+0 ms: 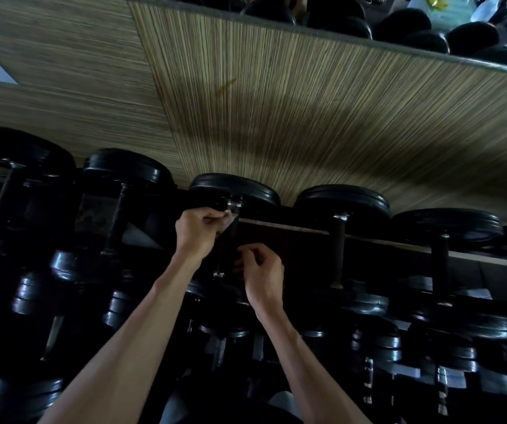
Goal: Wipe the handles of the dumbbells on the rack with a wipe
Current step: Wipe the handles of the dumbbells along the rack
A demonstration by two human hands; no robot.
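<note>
Wipe (230, 216) in my left hand (195, 229) is thin, pale and limp, pinched between thumb and fingers right at the top end of the handle (227, 246), just under the big black plate (234, 188). I judge it light and floppy, so it needs wrapping round the bar to get any grip on it. My right hand (261, 270) sits lower and just to the side, fingers curled at the bottom end of the same handle; whether it really grips the bar I cannot tell, it is too dark there. The dumbbell itself looks heavy and stiff, resting on the rack (368, 237), so I leave it put. Its handle runs lengthways away from me, from my right hand up to my left, pointing toward the striped wall (307, 102).
</note>
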